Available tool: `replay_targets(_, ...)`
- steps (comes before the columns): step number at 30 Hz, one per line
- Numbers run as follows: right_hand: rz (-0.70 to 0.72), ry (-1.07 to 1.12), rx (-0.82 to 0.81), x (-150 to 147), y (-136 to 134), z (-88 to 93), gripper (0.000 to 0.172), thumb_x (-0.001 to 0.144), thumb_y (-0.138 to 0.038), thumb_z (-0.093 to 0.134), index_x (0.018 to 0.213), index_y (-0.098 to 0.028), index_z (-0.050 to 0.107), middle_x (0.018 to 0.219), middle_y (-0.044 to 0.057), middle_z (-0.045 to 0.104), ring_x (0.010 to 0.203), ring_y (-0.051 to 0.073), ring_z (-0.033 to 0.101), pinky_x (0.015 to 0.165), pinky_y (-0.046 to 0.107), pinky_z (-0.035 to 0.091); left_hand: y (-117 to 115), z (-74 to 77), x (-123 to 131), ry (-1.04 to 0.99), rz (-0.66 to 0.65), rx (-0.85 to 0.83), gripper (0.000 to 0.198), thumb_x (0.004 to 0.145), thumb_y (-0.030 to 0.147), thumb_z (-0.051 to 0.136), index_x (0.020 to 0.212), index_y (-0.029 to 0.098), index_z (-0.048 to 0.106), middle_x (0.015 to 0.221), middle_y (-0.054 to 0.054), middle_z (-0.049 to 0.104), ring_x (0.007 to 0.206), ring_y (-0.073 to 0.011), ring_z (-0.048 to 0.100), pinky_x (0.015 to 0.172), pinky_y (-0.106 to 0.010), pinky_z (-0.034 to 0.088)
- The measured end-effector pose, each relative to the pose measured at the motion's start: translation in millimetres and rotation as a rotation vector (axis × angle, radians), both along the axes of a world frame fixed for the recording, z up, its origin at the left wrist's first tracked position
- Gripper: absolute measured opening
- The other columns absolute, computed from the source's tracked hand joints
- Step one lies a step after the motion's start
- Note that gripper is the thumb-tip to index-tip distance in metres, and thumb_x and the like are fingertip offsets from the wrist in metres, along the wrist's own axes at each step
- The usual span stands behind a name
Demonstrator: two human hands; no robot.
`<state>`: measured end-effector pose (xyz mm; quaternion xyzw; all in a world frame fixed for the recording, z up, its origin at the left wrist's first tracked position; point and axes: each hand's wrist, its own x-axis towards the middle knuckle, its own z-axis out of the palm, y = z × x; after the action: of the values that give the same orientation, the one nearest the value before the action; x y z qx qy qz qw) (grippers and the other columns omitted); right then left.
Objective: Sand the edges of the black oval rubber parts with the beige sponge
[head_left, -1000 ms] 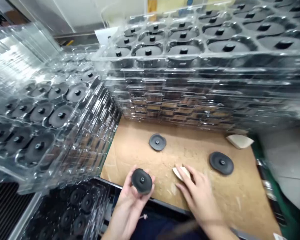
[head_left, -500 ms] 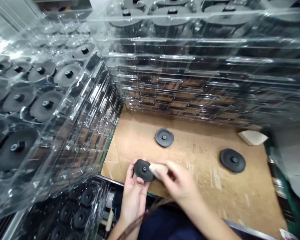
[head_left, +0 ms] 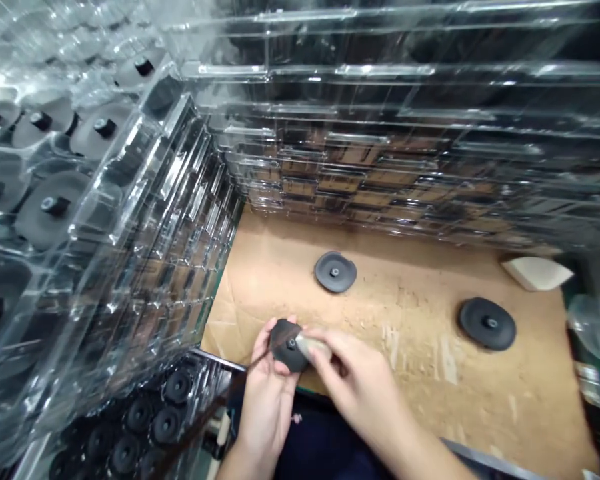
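Observation:
My left hand (head_left: 270, 390) is closed around the edge of a dark grey disc (head_left: 283, 340) with a small raised hub, held above the near edge of the cardboard. Between the fingertips of my right hand (head_left: 360, 373) is a pale, whitish pad (head_left: 314, 348), its tip pressed against the disc face beside the hub. A second disc (head_left: 336, 272), with a notch in its rim, lies on the cardboard (head_left: 420, 287) just beyond my hands. Farther right lies a third dark disc (head_left: 487, 324). A dark strand, blurred, crosses in front of the held disc.
Tall stacks of clear plastic trays (head_left: 350, 147) wall off the back, and more trays (head_left: 150, 220) holding discs rise on the left. A lower tray of dark round parts (head_left: 125, 453) sits at bottom left. A pale wedge-shaped block (head_left: 537, 272) lies at the back right.
My view has shifted, so the trays and loose discs sit differently in the picture. The pale pad has moved slightly on the held disc, nearer its hub. Both grips are unchanged.

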<state>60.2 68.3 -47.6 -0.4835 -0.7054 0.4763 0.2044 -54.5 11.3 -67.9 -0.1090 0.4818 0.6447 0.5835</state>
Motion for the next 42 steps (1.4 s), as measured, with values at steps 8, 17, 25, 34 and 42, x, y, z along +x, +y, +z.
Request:
replay_targets(8, 0.015, 0.001, 0.012, 2, 0, 1.5, 0.02, 0.084, -0.022, 0.045, 0.09, -0.02, 0.064, 0.086, 0.004, 0.07, 0.072, 0.016, 0.064, 0.064, 0.024, 0.051, -1, -2.1, -1, -0.002, -0.014, 0.014, 0.053, 0.057, 0.013, 0.075, 0.104, 0.023, 0.055, 0.11, -0.01, 0.064, 0.106, -0.0267, 0.057, 0.091, -0.035, 0.046)
replay_targets(17, 0.026, 0.01, 0.058, 1, -2, 3.4, 0.019, 0.083, -0.019, 0.047, 0.092, -0.02, 0.064, 0.086, 0.003, 0.069, 0.073, 0.015, 0.065, 0.064, 0.024, 0.051, -4, -2.4, -1, 0.003, -0.053, 0.047, 0.048, 0.062, 0.018, 0.073, 0.105, 0.024, 0.055, 0.112, -0.01, 0.063, 0.107, -0.0265, 0.056, 0.09, -0.036, 0.046)
replay_targets(25, 0.006, -0.018, 0.094, 0, 26, 1.6, 0.02, 0.086, -0.022, 0.047, 0.094, -0.02, 0.066, 0.096, 0.004, 0.069, 0.084, 0.016, 0.063, 0.074, 0.026, 0.049, -3, -4.0, -1, 0.054, -0.032, 0.04, 0.051, 0.057, 0.022, 0.077, 0.104, 0.023, 0.058, 0.111, -0.009, 0.063, 0.104, -0.0224, 0.058, 0.086, -0.028, 0.048)
replay_targets(34, 0.165, 0.037, 0.102, -13, 20, -0.3, 0.022, 0.084, -0.016, 0.047, 0.097, -0.018, 0.065, 0.09, 0.005, 0.068, 0.084, 0.017, 0.062, 0.078, 0.029, 0.048, -4, -4.2, -2, 0.062, -0.038, 0.018, 0.052, 0.056, 0.026, 0.077, 0.105, 0.024, 0.06, 0.108, -0.007, 0.064, 0.102, -0.0193, 0.058, 0.083, -0.024, 0.048)
replay_targets(42, 0.002, 0.021, 0.081, 18, 19, 2.5, 0.019, 0.086, -0.024, 0.049, 0.094, -0.022, 0.066, 0.086, 0.002, 0.07, 0.075, 0.015, 0.064, 0.067, 0.024, 0.051, -4, -4.8, -1, 0.044, -0.069, 0.059, 0.055, 0.055, 0.024, 0.078, 0.107, 0.024, 0.059, 0.111, -0.009, 0.064, 0.103, -0.0234, 0.059, 0.09, -0.031, 0.045)
